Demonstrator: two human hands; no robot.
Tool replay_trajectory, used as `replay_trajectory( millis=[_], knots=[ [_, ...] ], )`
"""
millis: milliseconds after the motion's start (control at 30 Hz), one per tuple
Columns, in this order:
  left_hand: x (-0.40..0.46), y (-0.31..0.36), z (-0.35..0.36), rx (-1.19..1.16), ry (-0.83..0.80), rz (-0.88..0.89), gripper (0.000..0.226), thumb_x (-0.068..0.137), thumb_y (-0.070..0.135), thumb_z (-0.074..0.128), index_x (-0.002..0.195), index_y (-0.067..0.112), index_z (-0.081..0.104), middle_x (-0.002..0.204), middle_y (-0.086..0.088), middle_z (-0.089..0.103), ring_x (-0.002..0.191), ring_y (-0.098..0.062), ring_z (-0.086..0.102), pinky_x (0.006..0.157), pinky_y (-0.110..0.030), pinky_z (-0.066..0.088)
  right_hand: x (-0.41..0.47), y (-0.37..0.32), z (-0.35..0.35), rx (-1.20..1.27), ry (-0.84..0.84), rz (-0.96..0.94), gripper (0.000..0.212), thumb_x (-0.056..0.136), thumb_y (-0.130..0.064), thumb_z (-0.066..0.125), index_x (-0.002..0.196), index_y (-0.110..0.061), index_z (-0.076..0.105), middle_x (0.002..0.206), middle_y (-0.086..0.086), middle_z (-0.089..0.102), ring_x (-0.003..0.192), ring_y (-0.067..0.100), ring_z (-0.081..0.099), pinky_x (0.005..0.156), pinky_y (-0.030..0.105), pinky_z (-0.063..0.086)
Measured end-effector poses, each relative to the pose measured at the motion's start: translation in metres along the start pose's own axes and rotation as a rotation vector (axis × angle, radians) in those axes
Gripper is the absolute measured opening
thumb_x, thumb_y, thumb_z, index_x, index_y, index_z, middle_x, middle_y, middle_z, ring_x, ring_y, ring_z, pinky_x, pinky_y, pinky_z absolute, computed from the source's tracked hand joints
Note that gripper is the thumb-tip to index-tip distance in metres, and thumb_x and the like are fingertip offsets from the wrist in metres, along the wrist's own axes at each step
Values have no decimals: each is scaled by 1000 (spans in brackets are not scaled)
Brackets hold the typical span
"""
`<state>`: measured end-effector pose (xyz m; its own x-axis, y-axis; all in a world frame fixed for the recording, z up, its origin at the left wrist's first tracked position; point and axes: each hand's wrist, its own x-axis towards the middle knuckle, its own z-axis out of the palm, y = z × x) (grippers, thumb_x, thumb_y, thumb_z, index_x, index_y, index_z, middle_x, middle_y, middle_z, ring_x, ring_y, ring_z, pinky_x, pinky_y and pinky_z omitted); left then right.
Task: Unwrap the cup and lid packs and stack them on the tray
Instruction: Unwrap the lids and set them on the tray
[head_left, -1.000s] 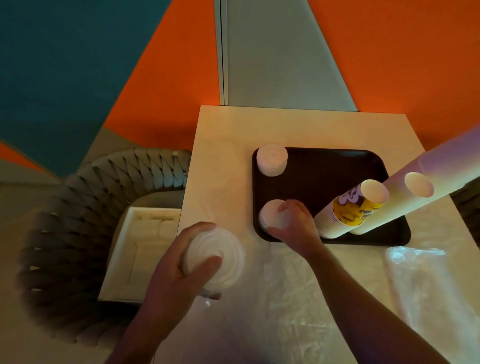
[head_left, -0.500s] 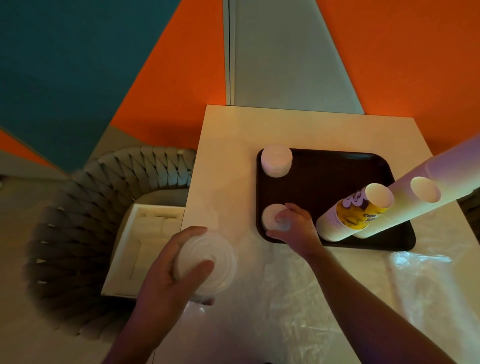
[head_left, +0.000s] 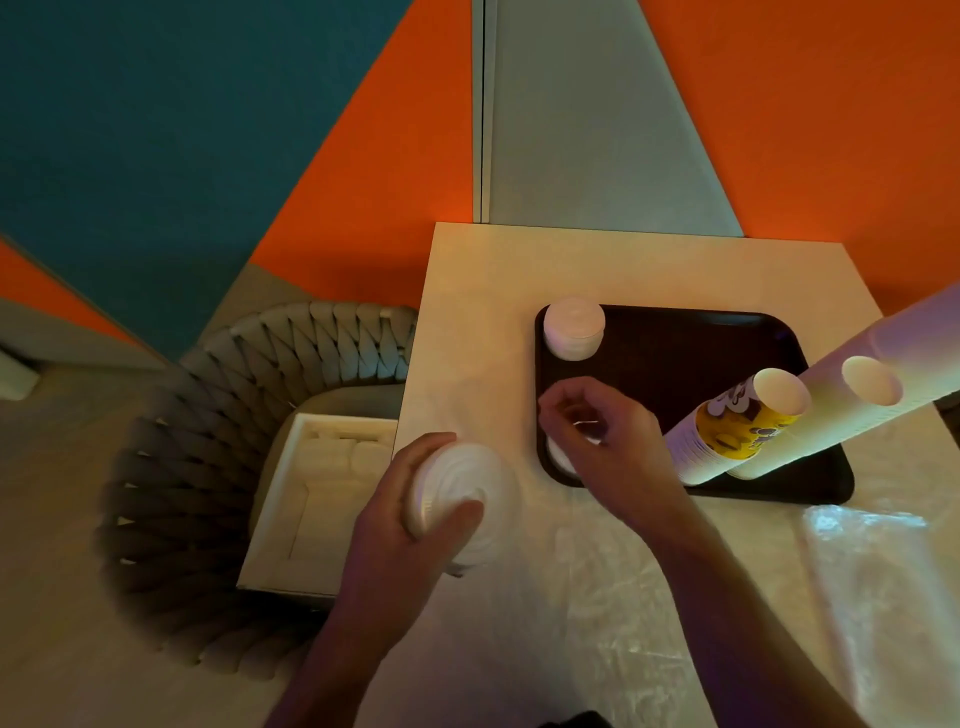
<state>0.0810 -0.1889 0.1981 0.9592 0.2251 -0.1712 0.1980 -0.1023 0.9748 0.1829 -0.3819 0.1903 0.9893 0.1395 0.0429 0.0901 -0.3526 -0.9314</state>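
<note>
White plastic lids, thin and ribbed, make up the stack (head_left: 457, 501) that my left hand (head_left: 410, 525) grips round its side, thumb across the top, above the near-left part of the surface (head_left: 478, 291). My right hand (head_left: 605, 447) hovers with fingers loosely curled over the low lid stack (head_left: 561, 457) at the near-left corner of the dark tray (head_left: 675, 353); whether it pinches a lid I cannot tell. A second lid stack (head_left: 574, 330) stands at the far-left corner. Two cup stacks, one printed yellow (head_left: 732, 431) and one plain (head_left: 852, 395), stand on the right of the tray. Assessment: lids are light, flexible, slippery and prone to fanning; hold them by the rim edges, squeezing evenly.
</note>
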Motion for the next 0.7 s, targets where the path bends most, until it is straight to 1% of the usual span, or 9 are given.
replay_trajectory(
  millis=[67, 133, 167, 267, 333, 467, 533, 633, 700],
  knots=[
    [0, 2, 1, 40, -4, 56, 51, 73, 33, 74, 120, 46, 59, 118, 31, 61, 107, 5, 58, 66, -22, 58, -13, -25, 3, 25, -107, -76, 17, 89, -6, 73, 97, -22, 74, 92, -11, 72, 83, 11, 69, 75, 21, 55],
    [1, 6, 0, 95, -14, 118, 50, 74, 31, 72, 120, 45, 58, 119, 30, 61, 110, 5, 58, 76, -10, 51, -22, -38, 4, -37, -177, -135, 23, 88, -9, 76, 102, -26, 73, 98, -14, 71, 88, 12, 69, 76, 24, 56],
    [2, 8, 0, 127, -22, 146, 50, 75, 31, 72, 120, 46, 57, 119, 29, 62, 111, 4, 59, 79, -8, 49, -24, -41, 3, -81, -211, -158, 25, 88, -11, 76, 106, -28, 73, 102, -16, 69, 91, 13, 68, 77, 24, 56],
    [3, 11, -1, 200, -46, 212, 48, 79, 31, 71, 121, 49, 55, 119, 28, 62, 111, 2, 61, 82, -9, 49, -27, -47, 4, -174, -305, -195, 32, 87, -16, 78, 115, -28, 71, 110, -18, 64, 97, 10, 65, 78, 21, 55],
    [3, 12, -2, 216, -52, 234, 47, 79, 31, 70, 121, 47, 55, 118, 27, 63, 110, 0, 62, 83, -11, 49, -27, -50, 4, -145, -327, -168, 34, 85, -15, 80, 115, -26, 71, 109, -18, 64, 97, 9, 65, 77, 18, 54],
    [2, 11, -4, 224, -93, 238, 48, 80, 33, 70, 125, 40, 56, 117, 21, 64, 109, -4, 63, 83, -20, 54, -26, -54, 1, -128, -349, -107, 33, 80, -14, 85, 109, -24, 72, 103, -17, 66, 98, 7, 66, 77, 21, 57],
    [2, 9, -4, 225, -105, 228, 49, 80, 37, 70, 126, 40, 56, 117, 21, 64, 108, -3, 64, 81, -20, 55, -26, -56, 0, -118, -355, -77, 32, 79, -14, 85, 104, -26, 70, 99, -19, 67, 98, 5, 66, 75, 20, 56],
    [3, 10, -6, 194, -138, 222, 51, 77, 49, 67, 126, 46, 54, 119, 21, 61, 109, -3, 63, 77, -16, 54, -26, -57, -2, -69, -360, -22, 30, 78, -13, 86, 95, -29, 66, 96, -19, 68, 95, 4, 67, 73, 20, 56],
    [4, 12, -8, 172, -184, 227, 52, 78, 51, 66, 128, 53, 51, 121, 21, 60, 110, -6, 62, 75, -19, 56, -24, -57, -5, -63, -371, -5, 31, 78, -15, 86, 92, -31, 64, 97, -18, 68, 94, 4, 67, 73, 23, 57]
  ],
)
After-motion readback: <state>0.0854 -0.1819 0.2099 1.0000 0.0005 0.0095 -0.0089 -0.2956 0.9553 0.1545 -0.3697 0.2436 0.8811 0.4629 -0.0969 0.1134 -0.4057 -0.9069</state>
